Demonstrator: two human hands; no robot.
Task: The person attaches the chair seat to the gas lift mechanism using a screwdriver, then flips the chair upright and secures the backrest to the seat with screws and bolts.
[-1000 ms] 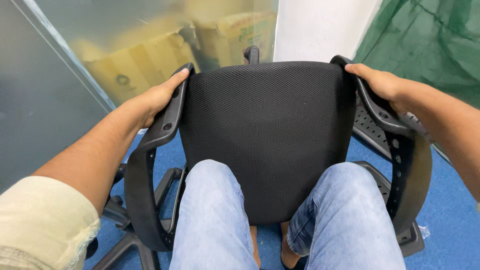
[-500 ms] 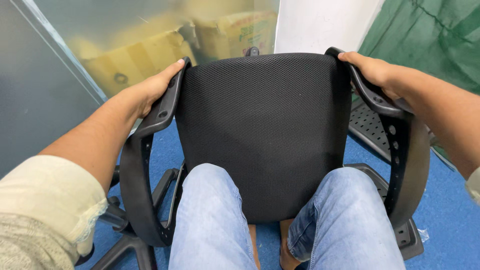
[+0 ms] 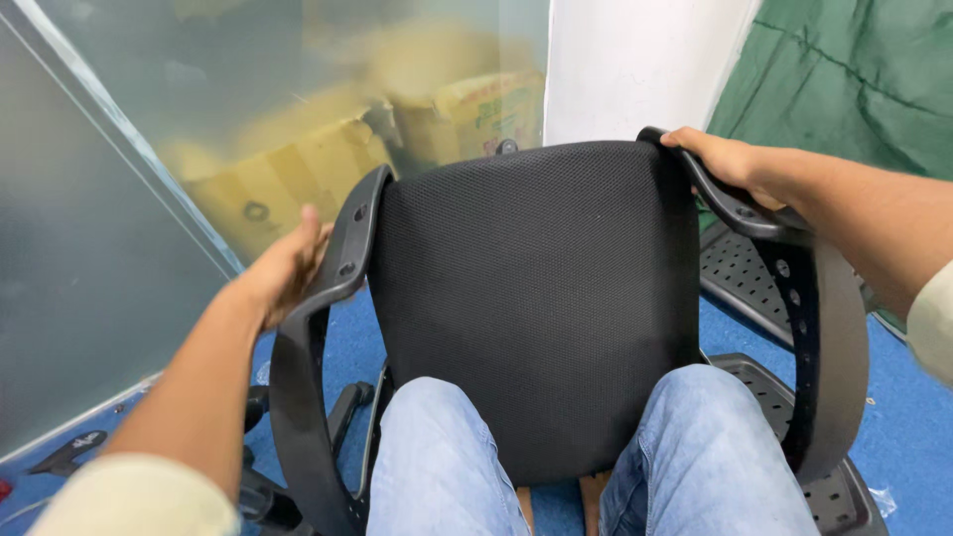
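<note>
I brace the chair seat (image 3: 536, 298) upright between my knees (image 3: 437, 457); my right hand (image 3: 730, 164) grips its armrest (image 3: 814, 328) to steady it, while my left hand (image 3: 283, 268) hovers spread wide beside the opposite armrest (image 3: 318, 328).

A: Lighting?
B: Bright, even, diffuse; shadows soft, no hard glare.
A: Sharpness?
B: Black mesh seat (image 3: 536, 298) crisp. Left hand (image 3: 283, 268) motion-blurred. Frosted glass (image 3: 298, 119) renders boxes behind hazy.

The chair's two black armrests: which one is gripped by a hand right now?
The right armrest: the right hand closes around its top. The left hand is open beside the left armrest, not gripping.
</note>
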